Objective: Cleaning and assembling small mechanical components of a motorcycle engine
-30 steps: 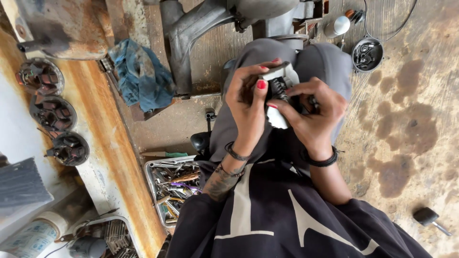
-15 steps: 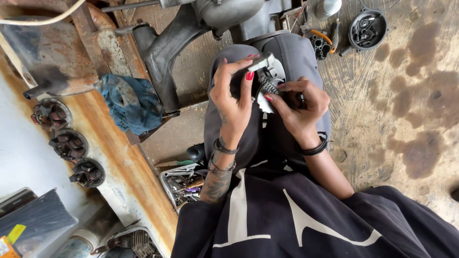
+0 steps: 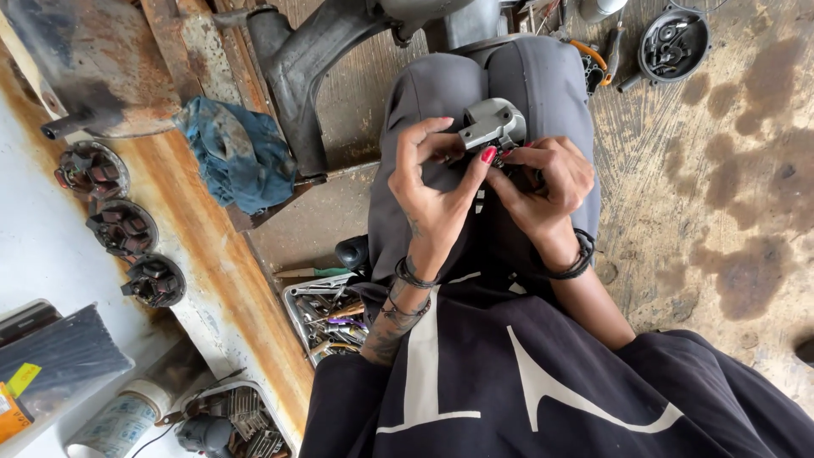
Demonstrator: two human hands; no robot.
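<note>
A metal tool tray (image 3: 298, 298) on the floor beside the person's left leg held a jumble of hand tools (image 3: 332, 318). Over the lap, the left hand (image 3: 437, 191) and right hand (image 3: 543, 182) pinched a small grey metal part (image 3: 492, 123) between their fingertips.

Left hand (image 3: 437, 191) and right hand (image 3: 543, 182) meet over the lap, fingers curled, pinching

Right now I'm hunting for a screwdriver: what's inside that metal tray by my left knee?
The metal tray holds jumbled hand tools with coloured handles. My sleeve covers its right side.
</note>
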